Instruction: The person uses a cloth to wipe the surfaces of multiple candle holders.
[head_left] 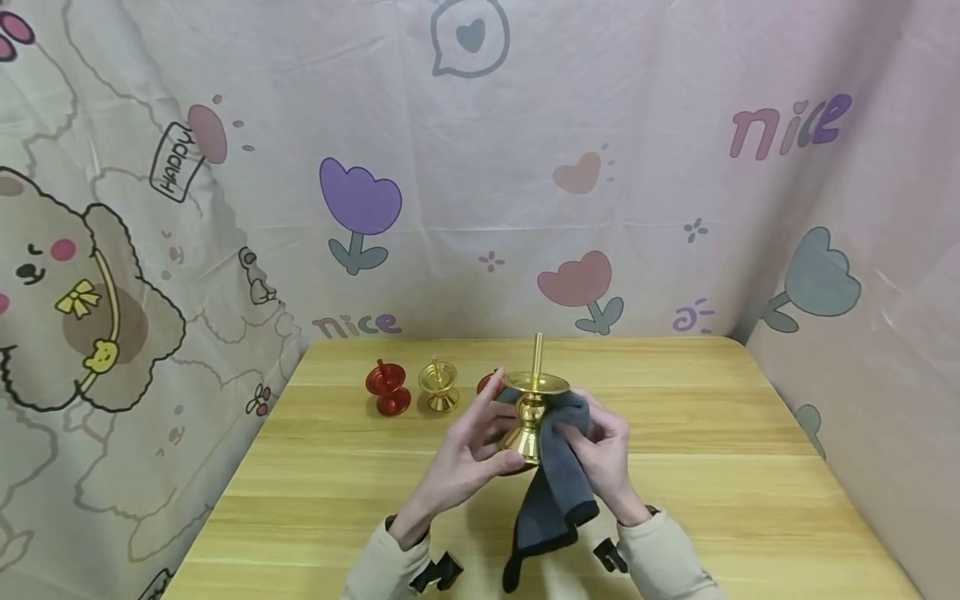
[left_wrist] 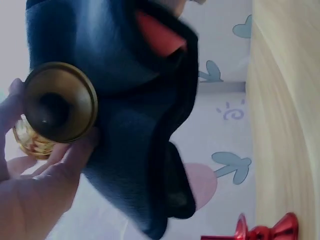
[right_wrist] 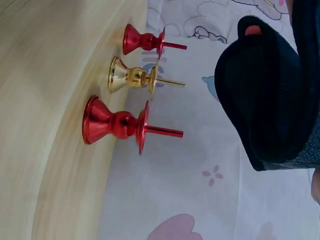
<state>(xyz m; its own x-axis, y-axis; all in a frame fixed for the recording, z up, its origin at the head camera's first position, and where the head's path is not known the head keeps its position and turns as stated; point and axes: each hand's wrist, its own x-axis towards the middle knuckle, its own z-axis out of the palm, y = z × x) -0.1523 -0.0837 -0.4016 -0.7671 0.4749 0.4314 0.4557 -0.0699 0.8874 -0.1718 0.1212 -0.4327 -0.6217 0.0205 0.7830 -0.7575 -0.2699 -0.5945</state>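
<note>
One gold candle holder (head_left: 532,414) is resting in the left hand (head_left: 468,462), just below the middle of the head view, with thumb and fingers gripping near its base. The right hand (head_left: 609,457) is pinching a dark cloth (head_left: 567,479) that is touching the holder's side. The wiping is looking only part done. Left of the middle, a red holder (head_left: 388,387), a second gold holder (head_left: 440,383) and another red holder (right_wrist: 122,125) are standing on the table (head_left: 720,467); nothing is showing whether those three are clean or needing a wipe.
</note>
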